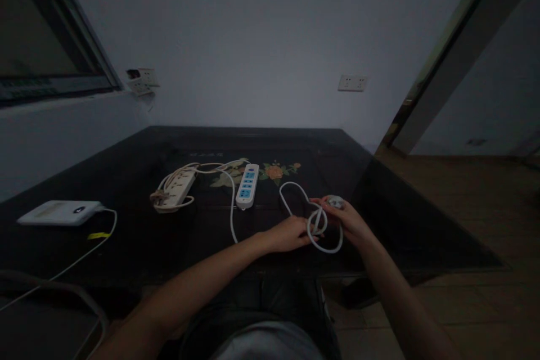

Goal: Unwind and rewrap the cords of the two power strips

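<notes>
A white power cord [333, 250] is looped between my two hands over the front right part of the dark table. My left hand [291, 233] is closed on the cord where its loops cross. My right hand [346, 216] grips the cord close to its plug end [336, 201], which looks pale grey and blurred. From behind my left forearm the cord runs back to a white power strip [247, 187] with blue socket faces, lying on the table. Part of the cord is hidden by my left arm and fingers.
A second, cream power strip [179, 187] lies left of centre with its own cord wound about it. At the far left sits a white power bank [59, 212] with a thin cable [84, 256]. The dark table [400, 225] meets a wall with sockets [352, 83].
</notes>
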Available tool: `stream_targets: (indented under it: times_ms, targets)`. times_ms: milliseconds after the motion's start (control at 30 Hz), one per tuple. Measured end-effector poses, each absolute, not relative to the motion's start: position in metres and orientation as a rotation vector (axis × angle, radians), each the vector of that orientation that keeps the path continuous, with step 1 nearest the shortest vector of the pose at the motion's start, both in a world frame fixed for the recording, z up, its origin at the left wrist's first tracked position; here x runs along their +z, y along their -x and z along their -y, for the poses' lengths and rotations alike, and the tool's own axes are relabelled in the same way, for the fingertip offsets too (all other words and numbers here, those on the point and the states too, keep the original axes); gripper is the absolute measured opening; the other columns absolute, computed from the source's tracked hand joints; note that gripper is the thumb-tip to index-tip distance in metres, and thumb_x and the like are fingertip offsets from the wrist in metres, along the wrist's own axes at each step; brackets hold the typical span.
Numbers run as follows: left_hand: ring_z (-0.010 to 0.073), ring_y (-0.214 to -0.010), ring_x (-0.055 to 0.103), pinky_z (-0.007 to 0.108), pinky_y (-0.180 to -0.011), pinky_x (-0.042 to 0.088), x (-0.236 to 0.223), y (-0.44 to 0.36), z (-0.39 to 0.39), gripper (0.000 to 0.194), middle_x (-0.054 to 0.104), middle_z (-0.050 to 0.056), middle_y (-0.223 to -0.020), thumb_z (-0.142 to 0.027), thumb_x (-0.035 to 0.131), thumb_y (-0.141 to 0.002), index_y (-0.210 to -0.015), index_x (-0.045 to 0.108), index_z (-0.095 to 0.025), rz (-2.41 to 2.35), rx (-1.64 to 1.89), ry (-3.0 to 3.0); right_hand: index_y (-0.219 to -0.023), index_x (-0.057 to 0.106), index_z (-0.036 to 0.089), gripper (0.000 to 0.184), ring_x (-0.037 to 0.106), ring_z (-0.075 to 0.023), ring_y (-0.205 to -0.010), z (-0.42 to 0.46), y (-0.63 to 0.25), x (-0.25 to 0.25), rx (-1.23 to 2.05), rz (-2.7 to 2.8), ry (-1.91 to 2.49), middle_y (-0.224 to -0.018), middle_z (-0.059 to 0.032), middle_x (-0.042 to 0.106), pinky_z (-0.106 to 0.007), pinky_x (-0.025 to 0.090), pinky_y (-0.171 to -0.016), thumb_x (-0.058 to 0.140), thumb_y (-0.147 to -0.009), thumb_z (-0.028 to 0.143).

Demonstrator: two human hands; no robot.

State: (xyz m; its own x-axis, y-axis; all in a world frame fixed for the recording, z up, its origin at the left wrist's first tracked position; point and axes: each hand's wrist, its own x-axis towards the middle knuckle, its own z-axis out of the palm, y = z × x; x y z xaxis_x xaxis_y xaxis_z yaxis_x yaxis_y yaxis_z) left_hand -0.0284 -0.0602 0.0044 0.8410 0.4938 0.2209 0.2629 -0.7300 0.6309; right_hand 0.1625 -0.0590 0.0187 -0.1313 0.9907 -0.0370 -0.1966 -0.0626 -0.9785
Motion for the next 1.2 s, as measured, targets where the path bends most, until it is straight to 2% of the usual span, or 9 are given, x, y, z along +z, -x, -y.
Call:
stream_targets:
  times_ms: [167, 300, 500, 600, 700, 800, 933, 1100, 1200]
  targets:
    - [0.0207, -0.106, 0.057, 0.031, -0.095, 0.042, 0.016, 0.048, 0.065, 0.027, 0.064, 0.011, -0.112, -0.027, 0.06, -0.084, -0.109, 0.064, -0.016, -0.627, 0.502, -2.477, -0.081, 0.056, 0.02, 0.033, 0.07, -0.0263, -0.081, 0.069, -0.168, 0.023, 1.495, 1.199, 0.957, -0.106, -0.0095, 0.067, -0.04, 0.056, -0.07, 0.076, -0.066, 0.041]
    - [0.0176, -0.11, 0.056, 0.03, -0.099, 0.04, 0.029, 0.092, 0.055, 0.029, 0.063, 0.007, -0.114, -0.029, 0.053, -0.089, -0.115, 0.061, -0.02, -0.841, 0.728, -2.378, -0.084, 0.054, 0.02, 0.032, 0.068, -0.0215, -0.076, 0.07, -0.174, 0.02, 1.435, 1.265, 0.98, -0.09, -0.0067, 0.068, -0.034, 0.054, -0.066, 0.072, -0.071, 0.043]
    - [0.0196, -0.096, 0.06, 0.033, -0.087, 0.048, 0.026, 0.186, 0.0, 0.028, 0.064, 0.009, -0.106, -0.019, 0.05, -0.084, -0.11, 0.059, -0.014, -1.759, 1.142, -1.99, -0.081, 0.053, 0.019, 0.032, 0.053, -0.0112, -0.056, 0.063, -0.174, 0.012, 1.242, 1.328, 1.007, -0.073, -0.0011, 0.062, -0.022, 0.039, -0.049, 0.069, -0.073, 0.046]
    - [0.0202, -0.091, 0.062, 0.034, -0.085, 0.049, 0.019, 0.207, -0.018, 0.029, 0.065, 0.009, -0.099, -0.019, 0.051, -0.082, -0.109, 0.058, -0.013, -1.943, 1.066, -1.961, -0.076, 0.052, 0.02, 0.034, 0.049, -0.0113, -0.053, 0.057, -0.169, 0.007, 1.13, 1.254, 1.058, -0.064, 0.0017, 0.056, -0.023, 0.037, -0.049, 0.067, -0.072, 0.05]
    - [0.0233, -0.103, 0.059, 0.036, -0.093, 0.044, 0.015, 0.198, -0.018, 0.033, 0.063, 0.012, -0.108, -0.023, 0.052, -0.083, -0.114, 0.057, -0.012, -1.94, 0.974, -2.128, -0.073, 0.052, 0.02, 0.034, 0.047, -0.0112, -0.052, 0.052, -0.165, 0.004, 0.994, 1.107, 1.088, -0.06, 0.0036, 0.053, -0.024, 0.037, -0.05, 0.069, -0.069, 0.05]
    - [0.0293, -0.117, 0.052, 0.041, -0.098, 0.039, 0.012, 0.176, -0.012, 0.051, 0.057, 0.016, -0.124, -0.039, 0.055, -0.084, -0.128, 0.048, -0.013, -1.926, 0.763, -2.215, -0.072, 0.053, 0.02, 0.031, 0.048, -0.0113, -0.055, 0.047, -0.164, 0.005, 0.877, 1.076, 1.102, -0.063, 0.0029, 0.053, -0.024, 0.037, -0.054, 0.068, -0.071, 0.047]
    - [0.0338, -0.119, 0.051, 0.041, -0.096, 0.041, 0.007, 0.155, -0.009, 0.074, 0.047, 0.021, -0.135, -0.051, 0.056, -0.079, -0.138, 0.036, -0.011, -1.993, 0.518, -2.121, -0.073, 0.056, 0.019, 0.029, 0.051, -0.0128, -0.062, 0.043, -0.168, 0.011, 0.704, 1.18, 1.134, -0.066, 0.001, 0.055, -0.025, 0.039, -0.06, 0.064, -0.075, 0.047]
    - [0.0333, -0.117, 0.053, 0.039, -0.095, 0.043, 0.002, 0.152, -0.01, 0.076, 0.05, 0.02, -0.132, -0.038, 0.06, -0.074, -0.14, 0.034, -0.011, -2.003, 0.49, -2.147, -0.072, 0.059, 0.019, 0.028, 0.052, -0.0127, -0.062, 0.035, -0.18, 0.015, 0.655, 1.272, 1.098, -0.065, 0.001, 0.056, -0.024, 0.04, -0.06, 0.065, -0.077, 0.046]
    - [0.0301, -0.118, 0.052, 0.037, -0.097, 0.042, 0.004, 0.158, -0.004, 0.076, 0.052, 0.016, -0.132, -0.027, 0.062, -0.068, -0.139, 0.037, -0.014, -1.769, 0.538, -2.272, -0.073, 0.057, 0.02, 0.03, 0.051, -0.0119, -0.056, 0.03, -0.182, 0.018, 0.724, 1.237, 1.064, -0.061, 0.002, 0.055, -0.024, 0.041, -0.054, 0.067, -0.074, 0.049]
